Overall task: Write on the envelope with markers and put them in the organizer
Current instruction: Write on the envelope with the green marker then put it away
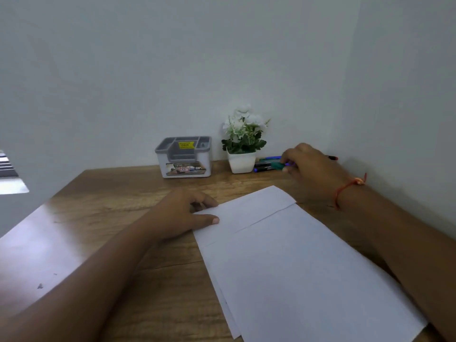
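1. White envelope (291,262) lies flat on the wooden worktop (118,206) nearest the camera, its flap end pointing away; no writing shows on it, and the edge of a second sheet peeks out under its left side.
2. Left hand (182,213) rests flat, palm down, on the envelope's far left corner, fingers loosely spread and gripping nothing.
3. Right hand (313,169), with a red thread bracelet (345,188) at the wrist, reaches to the markers (267,164) lying against the wall; its fingertips are curled onto a green marker (278,165), but whether it is actually gripped I cannot tell.
4. Other markers beside it show blue and black, with a red tip past the hand; their printing is too blurred to read.
5. Grey and white organizer (183,156) stands at the back, its compartments holding no markers. A yellow sticker inside is unreadable; the front label shows the letters "OP".
6. Between organizer and markers stands a small white pot of white flowers (243,141).
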The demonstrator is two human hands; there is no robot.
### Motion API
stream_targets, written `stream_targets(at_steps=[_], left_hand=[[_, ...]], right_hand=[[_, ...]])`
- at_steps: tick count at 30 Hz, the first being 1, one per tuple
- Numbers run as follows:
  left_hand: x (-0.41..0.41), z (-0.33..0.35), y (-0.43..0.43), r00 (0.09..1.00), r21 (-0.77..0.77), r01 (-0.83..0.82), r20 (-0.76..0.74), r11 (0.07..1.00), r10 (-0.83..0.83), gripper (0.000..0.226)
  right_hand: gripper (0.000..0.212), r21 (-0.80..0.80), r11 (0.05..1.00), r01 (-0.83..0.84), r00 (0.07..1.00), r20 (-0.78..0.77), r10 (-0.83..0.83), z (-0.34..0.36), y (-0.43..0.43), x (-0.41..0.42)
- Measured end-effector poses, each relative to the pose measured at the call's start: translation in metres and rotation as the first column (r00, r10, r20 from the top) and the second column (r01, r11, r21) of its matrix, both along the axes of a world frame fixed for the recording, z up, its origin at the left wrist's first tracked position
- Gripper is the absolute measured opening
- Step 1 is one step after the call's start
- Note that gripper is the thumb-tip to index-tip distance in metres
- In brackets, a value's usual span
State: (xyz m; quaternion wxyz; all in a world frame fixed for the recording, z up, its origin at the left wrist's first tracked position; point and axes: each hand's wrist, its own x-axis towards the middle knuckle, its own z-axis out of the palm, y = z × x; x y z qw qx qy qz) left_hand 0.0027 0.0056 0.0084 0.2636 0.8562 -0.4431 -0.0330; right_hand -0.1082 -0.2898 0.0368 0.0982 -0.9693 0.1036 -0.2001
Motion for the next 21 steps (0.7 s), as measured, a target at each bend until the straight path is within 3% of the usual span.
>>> stream_targets(at_steps=[4,8,14,16,19,21], left_hand=[[-0.004,-0.001,-0.001,1.0,0.01,0.0,-0.031,1.0,0.0,0.038],[-0.005,0.0,0.0,0.999,0.006,-0.028,-0.043,1.0,0.028,0.042],[-0.005,-0.001,-0.001,0.987,-0.122,-0.121,-0.123,0.985,0.106,0.059],[-0.006,0.002,-0.003,0.985,-0.215,-0.136,-0.137,0.967,0.108,0.051],[-0.011,0.005,-0.005,0.979,-0.379,-0.125,-0.199,0.917,0.05,0.022],[-0.016,0.008,-0.005,0.968,-0.459,-0.115,-0.249,0.881,-0.003,0.018]], right_hand=[[0.017,0.074,0.987,-0.142,0.985,0.112,0.133,0.026,0.058,-0.005],[0.026,0.055,0.978,-0.203,0.975,-0.084,0.207,0.047,0.103,0.002],[0.023,0.064,0.966,-0.249,0.963,-0.088,0.254,0.02,0.119,0.01],[0.024,0.052,0.966,-0.254,0.962,-0.085,0.258,0.007,0.114,0.008],[0.03,0.044,0.963,-0.264,0.963,-0.039,0.266,0.001,0.109,0.007],[0.031,0.037,0.951,-0.306,0.952,0.0,0.306,0.0,0.11,0.007]])
